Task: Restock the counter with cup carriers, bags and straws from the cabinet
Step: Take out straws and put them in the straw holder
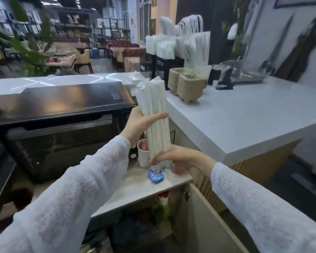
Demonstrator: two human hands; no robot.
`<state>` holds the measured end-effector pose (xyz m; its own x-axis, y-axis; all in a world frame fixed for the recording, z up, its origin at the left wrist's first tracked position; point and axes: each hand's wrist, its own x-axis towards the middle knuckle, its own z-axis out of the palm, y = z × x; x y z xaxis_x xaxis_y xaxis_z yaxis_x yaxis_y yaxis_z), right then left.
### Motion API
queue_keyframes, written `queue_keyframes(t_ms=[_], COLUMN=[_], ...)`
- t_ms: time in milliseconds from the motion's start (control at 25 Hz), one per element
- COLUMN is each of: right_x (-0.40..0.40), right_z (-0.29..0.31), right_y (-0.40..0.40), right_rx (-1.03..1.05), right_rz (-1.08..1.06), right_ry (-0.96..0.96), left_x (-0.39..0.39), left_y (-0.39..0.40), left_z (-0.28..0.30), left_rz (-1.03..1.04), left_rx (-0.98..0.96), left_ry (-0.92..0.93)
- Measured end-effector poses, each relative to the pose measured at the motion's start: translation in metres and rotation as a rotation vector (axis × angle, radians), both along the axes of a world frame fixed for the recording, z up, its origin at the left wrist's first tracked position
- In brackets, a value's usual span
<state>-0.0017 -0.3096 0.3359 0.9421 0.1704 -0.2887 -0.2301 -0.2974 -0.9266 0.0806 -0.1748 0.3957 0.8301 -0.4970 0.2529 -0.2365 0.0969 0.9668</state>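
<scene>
The tall bundle of wrapped straws (156, 121) is held upright over the lower shelf (135, 187), just left of the white counter (244, 121), and it could splay or slip out of its loose bunching, or clip the paper cup (142, 154) just beside its base, if it is swung across carelessly. The left hand (140, 123) wraps its middle, fingers curled about it and thumb laid straight across the front. The right hand (179, 157) clasps the bottom end, fingers closed around it.
</scene>
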Motion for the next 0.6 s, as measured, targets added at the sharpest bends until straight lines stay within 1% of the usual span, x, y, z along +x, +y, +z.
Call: queue_keyframes(t_ms=[80,240,400,480,600], right_x=[0.000,-0.001,0.001,-0.001,-0.012], right_z=[0.049,0.118,0.150,0.156,0.164], right_y=[-0.003,-0.009,-0.012,-0.014,-0.018], right_rx=[-0.015,-0.060,-0.056,-0.050,-0.077], right_rz=[0.000,-0.048,-0.105,-0.130,-0.106], right_ry=[-0.011,-0.045,-0.042,-0.036,-0.049], left_x=[0.004,0.011,0.018,0.019,0.014], left_y=[-0.008,-0.020,-0.026,-0.030,-0.041], left_z=[0.045,0.108,0.143,0.148,0.152], left_rz=[-0.031,-0.067,-0.144,-0.176,-0.223], left_rx=[0.003,-0.021,-0.033,-0.027,-0.017], left_ry=[-0.008,0.016,-0.028,-0.036,-0.027])
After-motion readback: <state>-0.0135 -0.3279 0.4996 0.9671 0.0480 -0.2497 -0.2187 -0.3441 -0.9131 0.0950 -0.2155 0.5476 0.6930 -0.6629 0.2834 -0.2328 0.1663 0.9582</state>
